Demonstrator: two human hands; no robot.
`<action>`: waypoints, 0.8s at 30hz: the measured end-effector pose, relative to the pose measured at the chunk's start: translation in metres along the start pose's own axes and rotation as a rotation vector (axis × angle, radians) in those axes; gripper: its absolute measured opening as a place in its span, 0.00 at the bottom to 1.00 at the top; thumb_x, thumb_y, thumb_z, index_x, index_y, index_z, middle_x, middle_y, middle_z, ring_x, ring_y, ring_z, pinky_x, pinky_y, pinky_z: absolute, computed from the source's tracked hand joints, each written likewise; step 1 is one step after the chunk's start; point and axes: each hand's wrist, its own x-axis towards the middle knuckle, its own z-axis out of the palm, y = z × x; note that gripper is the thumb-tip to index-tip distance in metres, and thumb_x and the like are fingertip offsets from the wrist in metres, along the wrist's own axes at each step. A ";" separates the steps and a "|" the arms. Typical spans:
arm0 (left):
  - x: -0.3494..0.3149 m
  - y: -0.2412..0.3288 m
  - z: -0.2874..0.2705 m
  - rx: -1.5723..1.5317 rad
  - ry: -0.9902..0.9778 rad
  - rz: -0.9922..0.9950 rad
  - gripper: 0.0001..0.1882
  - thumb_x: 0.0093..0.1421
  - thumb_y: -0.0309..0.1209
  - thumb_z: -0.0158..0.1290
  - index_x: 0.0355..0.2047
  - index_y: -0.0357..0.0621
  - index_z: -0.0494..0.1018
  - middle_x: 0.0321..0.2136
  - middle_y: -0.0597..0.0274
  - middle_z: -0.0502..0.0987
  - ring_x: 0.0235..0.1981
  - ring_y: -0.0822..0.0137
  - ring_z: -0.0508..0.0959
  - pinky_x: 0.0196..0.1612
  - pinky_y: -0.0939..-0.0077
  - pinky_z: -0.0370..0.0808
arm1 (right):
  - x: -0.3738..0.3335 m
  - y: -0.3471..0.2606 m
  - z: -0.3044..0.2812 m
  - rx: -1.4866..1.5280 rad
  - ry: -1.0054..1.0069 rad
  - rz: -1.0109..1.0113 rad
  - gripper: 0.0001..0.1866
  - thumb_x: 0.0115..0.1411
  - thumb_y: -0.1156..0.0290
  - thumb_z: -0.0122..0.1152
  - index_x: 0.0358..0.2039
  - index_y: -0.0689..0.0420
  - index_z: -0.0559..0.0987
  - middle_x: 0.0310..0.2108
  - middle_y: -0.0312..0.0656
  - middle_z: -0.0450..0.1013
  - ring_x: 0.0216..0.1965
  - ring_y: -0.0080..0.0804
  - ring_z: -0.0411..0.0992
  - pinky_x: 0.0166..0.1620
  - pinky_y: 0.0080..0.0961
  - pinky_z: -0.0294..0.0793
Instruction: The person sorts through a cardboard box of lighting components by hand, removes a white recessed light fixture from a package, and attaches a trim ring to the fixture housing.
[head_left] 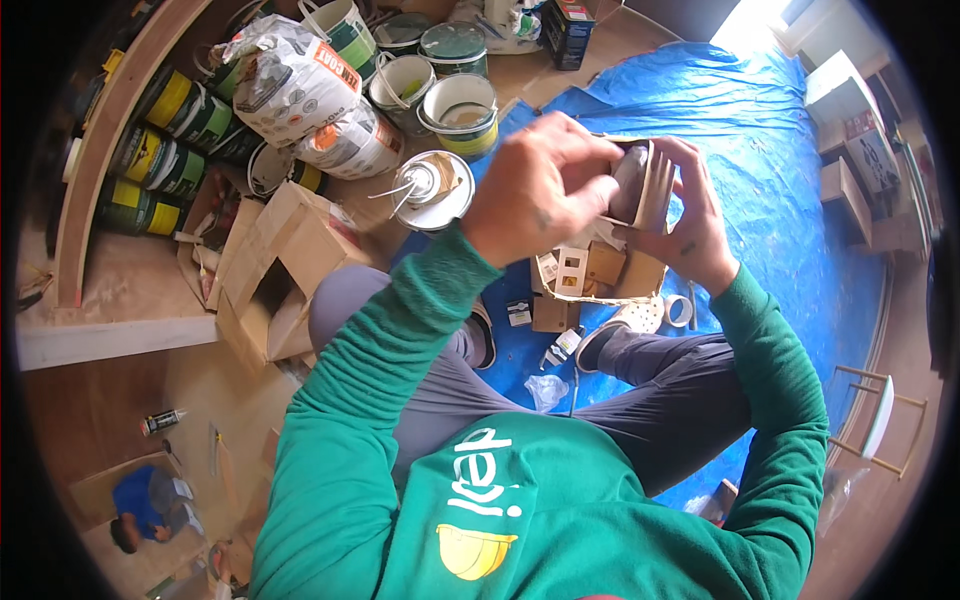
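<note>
Raised in front of me is a small brown cardboard box [655,187], its opened side showing something greyish inside that I cannot make out. My right hand [700,225] grips it from the right, thumb below and fingers behind. My left hand [543,187] is closed at its left side, thumb and fingers bent at the opening; whether they pinch the box or its contents is unclear. Beneath both hands a larger open carton [598,298] holds several small boxes, partly hidden by my hands. A small white-and-black box [562,347] lies between my feet.
Blue sheeting [770,190] covers the floor. A tape roll [678,311] and a clear plastic bag [546,392] lie near my feet. To the left stand paint buckets [460,112], filled sacks [295,80] and an open carton [285,262]. Another person [143,508] is at lower left.
</note>
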 end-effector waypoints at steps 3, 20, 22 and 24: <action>0.007 0.004 -0.022 0.191 0.117 -0.008 0.09 0.58 0.23 0.62 0.40 0.42 0.84 0.35 0.63 0.80 0.31 0.75 0.78 0.32 0.80 0.73 | -0.004 0.002 -0.002 0.097 -0.026 0.123 0.54 0.38 0.67 0.85 0.66 0.53 0.64 0.60 0.46 0.66 0.62 0.47 0.68 0.60 0.45 0.73; 0.001 -0.001 -0.004 0.256 0.144 0.060 0.08 0.53 0.23 0.68 0.35 0.45 0.86 0.41 0.58 0.81 0.44 0.59 0.81 0.49 0.68 0.77 | -0.004 -0.009 -0.006 0.164 -0.055 0.145 0.54 0.39 0.65 0.86 0.67 0.51 0.64 0.59 0.43 0.67 0.61 0.44 0.69 0.59 0.45 0.74; -0.002 -0.001 0.001 0.230 0.129 0.063 0.08 0.53 0.23 0.67 0.35 0.45 0.86 0.45 0.56 0.80 0.47 0.58 0.80 0.51 0.67 0.77 | -0.004 -0.008 -0.007 0.164 -0.032 0.143 0.54 0.39 0.66 0.86 0.67 0.50 0.64 0.59 0.43 0.67 0.61 0.44 0.69 0.59 0.46 0.75; -0.006 -0.003 0.006 0.241 0.103 0.116 0.08 0.54 0.24 0.67 0.36 0.44 0.86 0.50 0.54 0.79 0.52 0.57 0.79 0.54 0.66 0.76 | -0.003 -0.006 -0.007 0.154 0.000 0.093 0.54 0.40 0.66 0.86 0.67 0.50 0.65 0.59 0.43 0.68 0.61 0.43 0.69 0.59 0.46 0.75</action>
